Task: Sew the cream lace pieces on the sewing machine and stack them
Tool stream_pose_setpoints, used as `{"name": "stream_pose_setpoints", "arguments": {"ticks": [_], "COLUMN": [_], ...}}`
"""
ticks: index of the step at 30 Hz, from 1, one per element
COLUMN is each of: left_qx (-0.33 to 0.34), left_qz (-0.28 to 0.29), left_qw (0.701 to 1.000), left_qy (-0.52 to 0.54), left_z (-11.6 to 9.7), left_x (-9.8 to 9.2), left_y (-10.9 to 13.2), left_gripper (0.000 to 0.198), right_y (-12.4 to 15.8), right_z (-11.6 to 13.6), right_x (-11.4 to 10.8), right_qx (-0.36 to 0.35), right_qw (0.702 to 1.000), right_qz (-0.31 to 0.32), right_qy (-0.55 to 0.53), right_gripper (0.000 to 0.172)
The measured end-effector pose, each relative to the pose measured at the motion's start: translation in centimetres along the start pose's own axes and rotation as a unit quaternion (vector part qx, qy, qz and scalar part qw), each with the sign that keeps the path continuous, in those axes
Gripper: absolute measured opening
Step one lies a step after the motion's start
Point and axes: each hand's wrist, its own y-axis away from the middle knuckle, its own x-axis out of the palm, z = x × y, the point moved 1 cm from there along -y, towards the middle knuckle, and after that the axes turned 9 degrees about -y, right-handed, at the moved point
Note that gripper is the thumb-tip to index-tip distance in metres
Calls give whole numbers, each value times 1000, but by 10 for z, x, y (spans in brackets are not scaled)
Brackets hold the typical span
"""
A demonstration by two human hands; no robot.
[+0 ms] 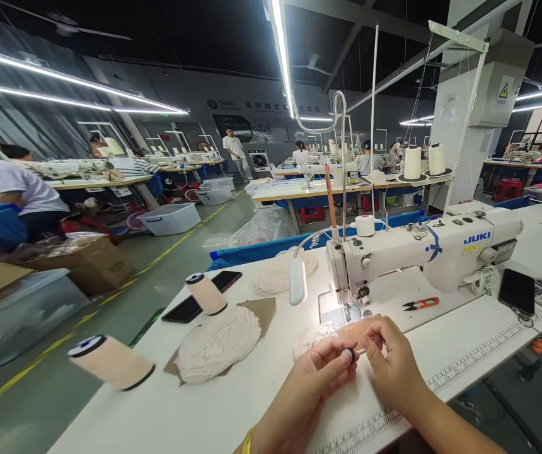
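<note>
My left hand (318,378) is closed, with thumb and fingertips round a small dark round piece (351,355) whose kind I cannot make out. Close beside it, my right hand (391,362) has its thumb and fingers pinched together; whatever is between them is too small to name. Just beyond both hands lies white lace (309,338), partly hidden by my left hand, near the needle area of a white sewing machine (394,252). A lamp (297,282) lights that spot.
To the left stand two peach thread cones (117,364) (206,294), a lace bundle (219,343) and a dark phone (181,307). Orange-handled thread snips (421,304) lie on the machine bed. Another phone (517,291) is at right. A printed ruler (476,357) edges the table.
</note>
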Motion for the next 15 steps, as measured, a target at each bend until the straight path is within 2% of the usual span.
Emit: {"name": "stream_pose_setpoints", "arguments": {"ticks": [3, 7, 10, 15], "left_qx": [-26, 0, 17, 18], "left_qz": [19, 47, 73, 68], "left_qw": [999, 999, 997, 997], "left_qy": [4, 4, -2, -24], "left_z": [0, -1, -1, -9], "left_x": [4, 8, 6, -1], "left_y": [1, 2, 0, -4], "left_gripper": [47, 45, 49, 43], "right_y": [-1, -1, -1, -7], "right_z": [1, 1, 0, -4], "right_x": [-1, 0, 0, 1], "right_qx": [-3, -13, 5, 31], "right_qw": [1000, 1000, 999, 998], "right_qz": [-3, 23, 44, 47], "right_qy": [-7, -10, 2, 9], "right_gripper": [18, 16, 17, 24]}}
